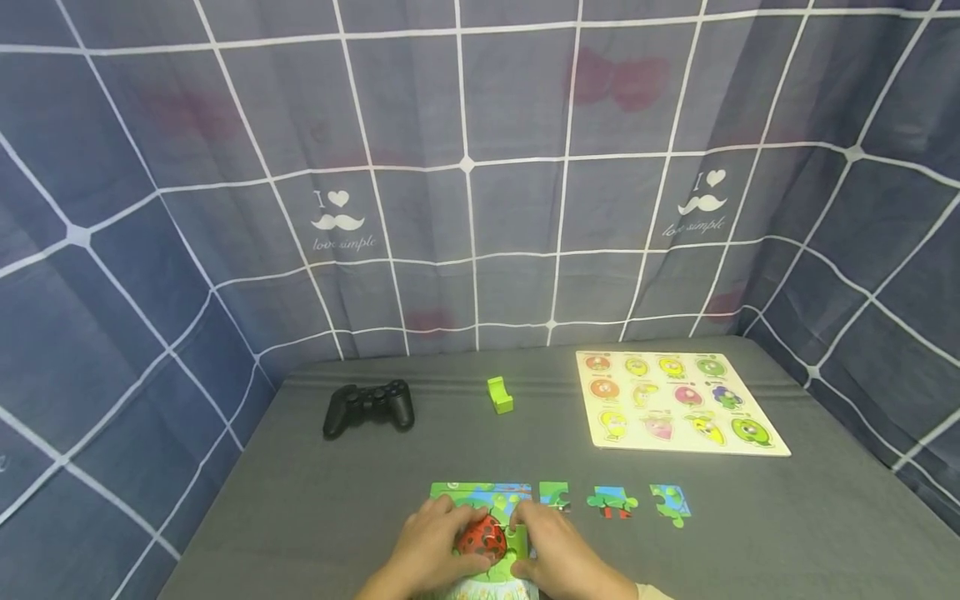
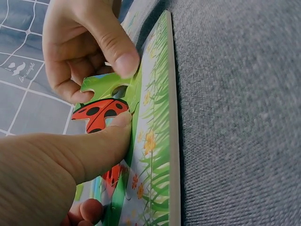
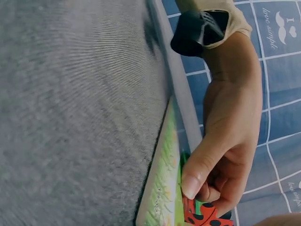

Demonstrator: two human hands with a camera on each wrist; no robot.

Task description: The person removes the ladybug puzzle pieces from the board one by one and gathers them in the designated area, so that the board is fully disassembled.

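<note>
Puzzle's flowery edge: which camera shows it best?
Left wrist: the flowery edge looks large, its orange flowers distinct. The head view crops it at the bottom; the right wrist shows only a blurred, slanted strip.

Fingers (image 2: pixel 101 148) on a ladybug puzzle (image 2: pixel 149 123)

Gridded curtains (image 1: pixel 517 208) make this tabletop (image 1: pixel 262 508) a booth.

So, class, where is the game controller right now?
In the head view, the black controller lies on the table, back left, left of the green block.
</note>
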